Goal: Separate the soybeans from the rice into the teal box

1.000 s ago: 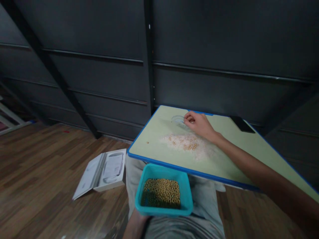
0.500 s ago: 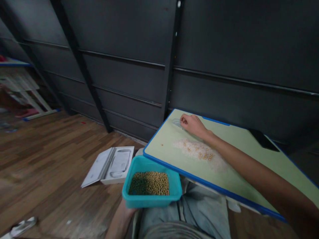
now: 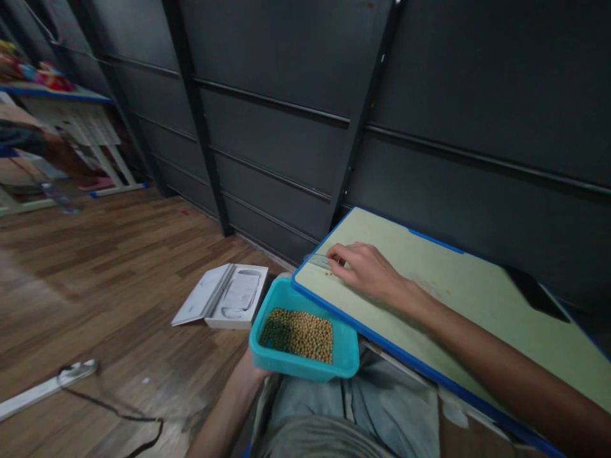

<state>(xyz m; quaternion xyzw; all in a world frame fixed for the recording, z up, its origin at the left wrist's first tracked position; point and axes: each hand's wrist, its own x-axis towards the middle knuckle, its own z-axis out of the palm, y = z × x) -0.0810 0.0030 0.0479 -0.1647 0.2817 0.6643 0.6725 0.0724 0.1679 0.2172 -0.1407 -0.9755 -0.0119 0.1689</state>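
My left hand (image 3: 249,374) holds a teal plastic tub (image 3: 351,356) of yellow-green beans from below, just under the table's near left edge; its fingers are hidden beneath the tub. My right hand (image 3: 365,270) lies on the pale green table (image 3: 477,299), close to its blue-edged left corner. Its fingers are pinched on a small clear plastic piece (image 3: 317,259) at the table edge, right above the tub. A few loose beans (image 3: 329,273) lie by the fingertips, and a faint whitish smear of grains (image 3: 429,286) shows behind the wrist.
An open white box (image 3: 224,296) lies on the wooden floor left of the tub. A dark phone (image 3: 534,286) rests on the table's far right. A white strip with a black cable (image 3: 71,372) lies on the floor. Dark wall panels stand behind.
My right hand slid with the clear piece from the table's far side to its near left edge above the tub. The pile of grains and beans is largely gone from view. The view swung left.
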